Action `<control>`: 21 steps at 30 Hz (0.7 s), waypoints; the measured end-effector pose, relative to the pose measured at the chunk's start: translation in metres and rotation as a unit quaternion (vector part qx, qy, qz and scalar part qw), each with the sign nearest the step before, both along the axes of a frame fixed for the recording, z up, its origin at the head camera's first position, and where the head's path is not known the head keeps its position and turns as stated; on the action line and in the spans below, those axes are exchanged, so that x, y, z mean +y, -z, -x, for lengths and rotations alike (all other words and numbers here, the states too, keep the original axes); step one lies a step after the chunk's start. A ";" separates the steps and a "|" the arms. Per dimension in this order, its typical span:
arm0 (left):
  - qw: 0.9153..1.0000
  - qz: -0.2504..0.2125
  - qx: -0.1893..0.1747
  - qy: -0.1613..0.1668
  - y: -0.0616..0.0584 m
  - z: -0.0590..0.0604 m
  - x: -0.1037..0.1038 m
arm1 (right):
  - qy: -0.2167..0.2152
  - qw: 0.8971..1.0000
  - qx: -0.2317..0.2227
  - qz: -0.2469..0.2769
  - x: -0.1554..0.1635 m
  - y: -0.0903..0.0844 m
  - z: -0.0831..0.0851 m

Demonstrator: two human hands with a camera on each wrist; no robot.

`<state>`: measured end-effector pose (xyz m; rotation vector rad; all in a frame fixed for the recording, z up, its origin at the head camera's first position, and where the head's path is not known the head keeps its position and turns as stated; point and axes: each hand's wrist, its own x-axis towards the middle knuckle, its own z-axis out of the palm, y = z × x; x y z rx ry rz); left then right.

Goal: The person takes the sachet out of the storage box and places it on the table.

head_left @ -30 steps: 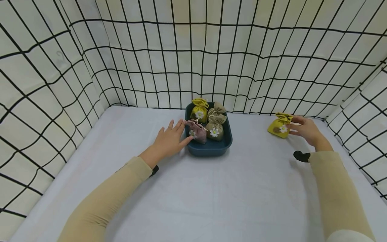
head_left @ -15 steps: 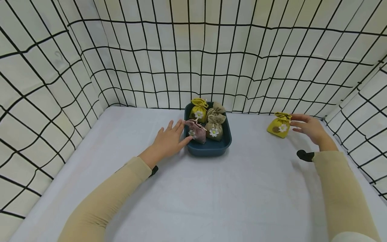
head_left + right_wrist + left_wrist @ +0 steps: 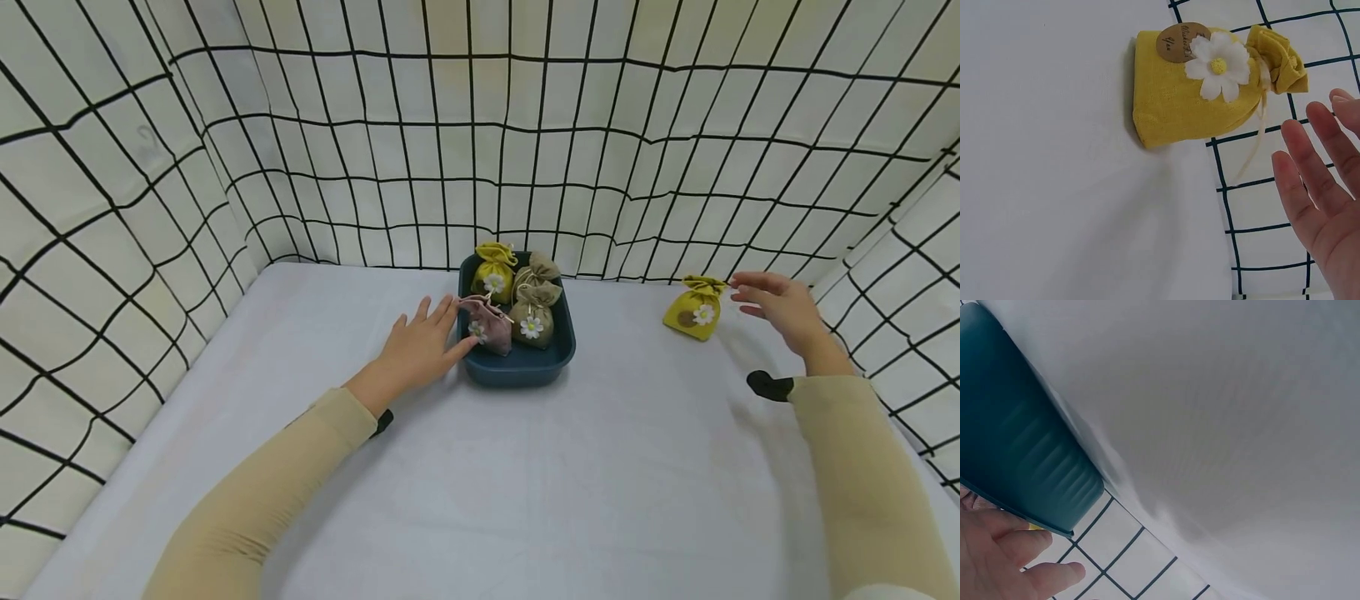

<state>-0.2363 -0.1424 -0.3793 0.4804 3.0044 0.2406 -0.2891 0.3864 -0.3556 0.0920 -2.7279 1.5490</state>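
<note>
A yellow drawstring pouch [image 3: 692, 312] with a white flower and a brown tag stands on the white table at the right. Just right of it is my right hand [image 3: 780, 310], fingers loosely extended and apart from the pouch [image 3: 1194, 87] in the right wrist view. My left hand [image 3: 422, 346] lies with spread fingers along the left rim of a dark blue tub [image 3: 517, 377], beside a pink pouch [image 3: 491, 329]. Also inside the tub are another yellow pouch [image 3: 493, 275] and two khaki pouches, the front one [image 3: 534, 321] bearing a white flower.
White cloth with a black grid of lines [image 3: 420, 142] rises as walls at the back and both sides. The white tabletop [image 3: 525, 483] extends in front of the tub. A black wrist-worn piece [image 3: 768, 386] juts from the right sleeve.
My right hand has let go of the yellow pouch and drawn away to the right. The pouch stays standing in place, and my left hand has not moved.
</note>
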 end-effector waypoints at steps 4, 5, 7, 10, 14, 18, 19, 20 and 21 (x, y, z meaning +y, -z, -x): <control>1.000 0.002 0.000 -0.002 -0.001 -0.001 0.001 | 0.002 1.000 0.025 -0.005 -0.005 -0.007 -0.001; 1.000 0.002 0.001 -0.002 -0.001 -0.001 0.001 | 0.002 0.999 0.032 -0.002 -0.006 -0.009 -0.001; 1.000 0.002 0.001 -0.002 -0.002 -0.001 0.002 | -0.001 0.999 0.046 0.006 -0.011 -0.012 -0.003; 1.000 0.001 0.002 -0.002 -0.002 -0.001 0.002 | -0.010 0.998 0.059 0.017 -0.019 -0.016 -0.007; 1.000 0.004 -0.001 -0.002 0.000 -0.002 0.001 | -0.024 0.998 0.061 0.017 -0.031 -0.020 -0.011; 1.000 0.004 0.000 -0.001 0.000 -0.003 0.001 | -0.037 0.996 0.071 0.024 -0.041 -0.023 -0.012; 1.000 0.004 0.002 0.000 0.000 -0.002 0.001 | -0.039 0.996 0.076 0.028 -0.044 -0.024 -0.013; 1.000 0.003 0.003 0.000 0.000 -0.002 0.001 | -0.042 0.995 0.081 0.035 -0.047 -0.025 -0.014; 1.000 0.002 0.004 0.000 0.000 -0.002 0.001 | -0.044 0.994 0.086 0.044 -0.051 -0.026 -0.015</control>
